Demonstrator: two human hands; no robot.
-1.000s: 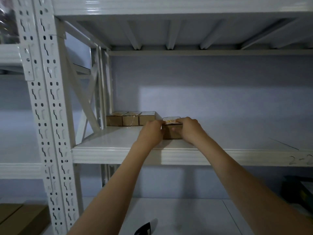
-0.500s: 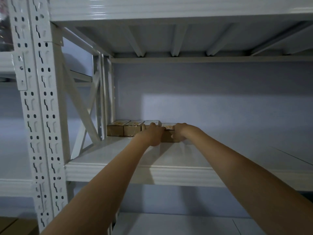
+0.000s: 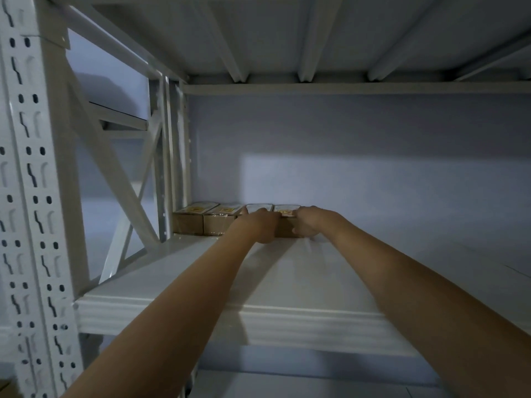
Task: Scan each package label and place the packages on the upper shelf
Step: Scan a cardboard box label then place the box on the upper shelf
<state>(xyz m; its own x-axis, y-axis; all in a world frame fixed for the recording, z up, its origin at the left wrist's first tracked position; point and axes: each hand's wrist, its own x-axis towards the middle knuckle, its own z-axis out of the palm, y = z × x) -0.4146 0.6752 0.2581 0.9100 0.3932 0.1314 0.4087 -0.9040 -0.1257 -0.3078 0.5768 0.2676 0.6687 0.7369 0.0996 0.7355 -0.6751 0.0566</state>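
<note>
Now both hands, L (image 3: 263, 226) & R (image 3: 309, 224), fingers curled round 4th pkg (image 3: 285, 222) on upper shelf (image 3: 178, 282).

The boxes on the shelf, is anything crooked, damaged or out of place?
Nothing stands out. Four boxes sit side by side in a straight row at the back of the shelf; both hands hold the rightmost one.

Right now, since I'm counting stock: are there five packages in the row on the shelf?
No, the row on the shelf holds four packages, the fourth package between both hands.
</note>
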